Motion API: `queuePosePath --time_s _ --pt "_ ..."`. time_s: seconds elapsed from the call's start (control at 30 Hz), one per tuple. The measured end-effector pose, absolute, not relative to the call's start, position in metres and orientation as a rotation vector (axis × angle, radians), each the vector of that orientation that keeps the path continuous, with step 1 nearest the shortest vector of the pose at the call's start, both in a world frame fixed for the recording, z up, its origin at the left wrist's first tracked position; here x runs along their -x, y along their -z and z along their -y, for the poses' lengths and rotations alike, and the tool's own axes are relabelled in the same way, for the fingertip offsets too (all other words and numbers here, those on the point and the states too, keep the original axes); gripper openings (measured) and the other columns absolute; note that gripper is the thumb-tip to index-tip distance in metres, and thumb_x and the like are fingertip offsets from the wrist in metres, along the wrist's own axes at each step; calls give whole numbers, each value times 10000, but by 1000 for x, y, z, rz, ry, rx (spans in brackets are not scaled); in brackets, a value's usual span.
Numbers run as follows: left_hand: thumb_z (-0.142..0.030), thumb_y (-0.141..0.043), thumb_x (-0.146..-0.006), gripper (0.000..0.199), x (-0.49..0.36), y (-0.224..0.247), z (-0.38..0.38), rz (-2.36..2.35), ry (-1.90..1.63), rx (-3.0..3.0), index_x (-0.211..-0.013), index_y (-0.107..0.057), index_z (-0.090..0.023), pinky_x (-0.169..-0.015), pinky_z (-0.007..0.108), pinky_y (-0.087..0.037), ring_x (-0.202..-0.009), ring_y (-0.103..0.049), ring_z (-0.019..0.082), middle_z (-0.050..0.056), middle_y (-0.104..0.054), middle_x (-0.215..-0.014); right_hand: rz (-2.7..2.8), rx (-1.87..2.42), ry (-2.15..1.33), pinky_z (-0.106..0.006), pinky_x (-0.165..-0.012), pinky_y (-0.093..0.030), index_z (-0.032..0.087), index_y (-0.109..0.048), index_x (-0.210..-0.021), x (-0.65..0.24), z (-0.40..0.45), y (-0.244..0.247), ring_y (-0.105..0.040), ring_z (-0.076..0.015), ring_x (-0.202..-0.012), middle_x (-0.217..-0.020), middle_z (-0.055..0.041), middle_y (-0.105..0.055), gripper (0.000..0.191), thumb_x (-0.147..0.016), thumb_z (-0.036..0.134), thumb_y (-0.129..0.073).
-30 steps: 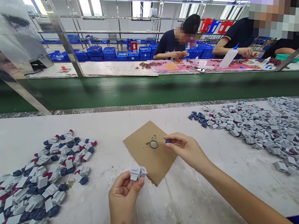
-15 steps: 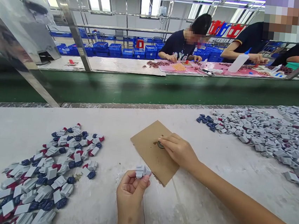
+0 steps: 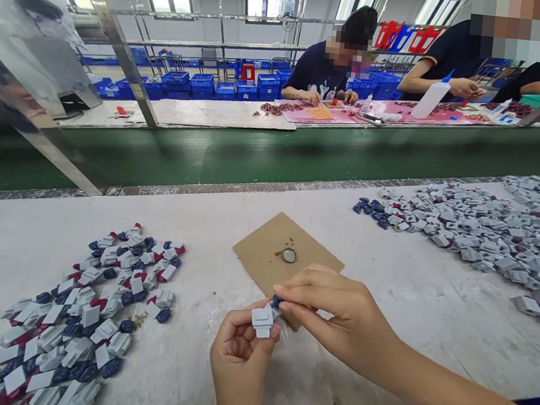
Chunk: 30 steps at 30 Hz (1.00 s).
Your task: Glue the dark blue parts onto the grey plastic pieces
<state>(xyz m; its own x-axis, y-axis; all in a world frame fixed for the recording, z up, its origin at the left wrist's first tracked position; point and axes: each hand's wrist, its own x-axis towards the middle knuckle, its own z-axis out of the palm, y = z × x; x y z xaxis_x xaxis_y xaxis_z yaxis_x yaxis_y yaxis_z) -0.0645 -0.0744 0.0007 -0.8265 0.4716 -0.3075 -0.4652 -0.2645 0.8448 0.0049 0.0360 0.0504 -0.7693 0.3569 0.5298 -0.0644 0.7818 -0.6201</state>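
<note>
Between the thumb and fingers of my left hand (image 3: 241, 359) is a small grey stepped plastic piece (image 3: 262, 321). My right hand (image 3: 336, 304) pinches a small dark blue piece (image 3: 276, 301) against the upper side of the grey one. Whether the two are joined, I cannot tell. Just beyond the hands lies a brown cardboard sheet (image 3: 258, 252), partly covered by my right hand. On it rests a round, bottle-cap-like metal dish (image 3: 289, 255) with brown stains beside it.
A pile of grey, dark blue and red pieces (image 3: 82, 318) spreads over the left of the table. At the right lies a large heap of grey pieces (image 3: 482, 229), with loose dark blue pieces (image 3: 372, 210) at its edge. Co-workers sit across the green-sided bench (image 3: 217, 159).
My right hand has come from the dish on the cardboard to my left hand, now with a dark blue piece. The grey piece has turned slightly. The dish is uncovered.
</note>
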Motion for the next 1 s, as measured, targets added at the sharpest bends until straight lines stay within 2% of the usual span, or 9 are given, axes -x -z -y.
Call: queuePosePath --time_s 0.2,0.3,0.43,0.5,0.6,0.73,0.83,0.9,1.0 --pt "-196 -780 -587 127 60 -3 75 -1557 -2153 -193 -685 -698 -201 -659 123 -522 -715 -673 115 9 -725 -742 2251 205 -875 -238 -567 -496 193 -679 -916 -11 -29 -47 -568 -119 -662 -736 -21 -668 220 -796 47 -565" --pt "-217 -765 -630 156 62 2 75 -1560 -2122 -185 -754 -673 -196 -689 139 -526 -737 -671 115 3 -715 -751 2243 249 -955 -237 -590 -496 217 -657 -1009 -14 -25 -37 -575 -121 -704 -764 -16 -664 280 -828 52 -520" --pt "-305 -647 -766 236 69 2 76 -1432 -2007 -223 -976 -588 -216 -591 204 -548 -704 -632 119 14 -667 -891 2321 221 -779 -320 -766 -489 217 -532 -1222 -20 -26 -32 -562 -166 -933 -1028 -57 -644 409 -850 61 -468" --pt "-324 -567 -806 211 71 -4 75 -1287 -1969 -225 -986 -573 -215 -475 211 -518 -668 -575 127 10 -614 -857 2287 312 -567 -368 -834 -454 195 -490 -1263 -27 -30 -34 -521 -202 -1034 -1137 -90 -586 439 -840 77 -485" --pt "-438 -517 -788 273 68 -11 72 -1093 -1968 -49 -899 -590 -199 -343 164 -375 -557 -457 109 -9 -519 -723 2197 474 -416 -365 -822 -450 204 -469 -1275 -40 -39 -36 -520 -207 -1027 -1123 -93 -569 450 -841 88 -492" --pt "-671 -588 -640 518 64 -10 66 -1085 -2001 15 -649 -570 -154 -350 136 -215 -400 -300 30 -46 -411 -544 2206 592 -437 -329 -766 -478 227 -486 -1246 -60 -46 -29 -548 -190 -969 -1089 -78 -579 409 -851 121 -501" --pt "-799 -483 -580 675 65 -9 64 -1135 -2019 -34 -496 -534 -131 -360 162 -166 -326 -259 22 -49 -339 -402 2203 648 -477 -306 -707 -486 237 -491 -1237 -72 -46 -22 -565 -160 -854 -1047 -70 -585 387 -862 144 -499" --pt "-833 -389 -595 730 65 -11 63 -1161 -2025 -47 -450 -524 -131 -359 176 -150 -305 -262 34 -41 -311 -355 2191 667 -506 -291 -656 -483 247 -502 -1222 -78 -46 -19 -558 -138 -770 -1019 -59 -593 367 -867 153 -494" --pt "-775 -422 -653 679 67 -14 61 -1152 -2028 -52 -429 -505 -139 -352 179 -132 -296 -243 34 -46 -286 -345 2156 711 -539 -258 -548 -464 262 -519 -1199 -86 -48 -18 -545 -122 -690 -988 -48 -610 346 -867 167 -493"
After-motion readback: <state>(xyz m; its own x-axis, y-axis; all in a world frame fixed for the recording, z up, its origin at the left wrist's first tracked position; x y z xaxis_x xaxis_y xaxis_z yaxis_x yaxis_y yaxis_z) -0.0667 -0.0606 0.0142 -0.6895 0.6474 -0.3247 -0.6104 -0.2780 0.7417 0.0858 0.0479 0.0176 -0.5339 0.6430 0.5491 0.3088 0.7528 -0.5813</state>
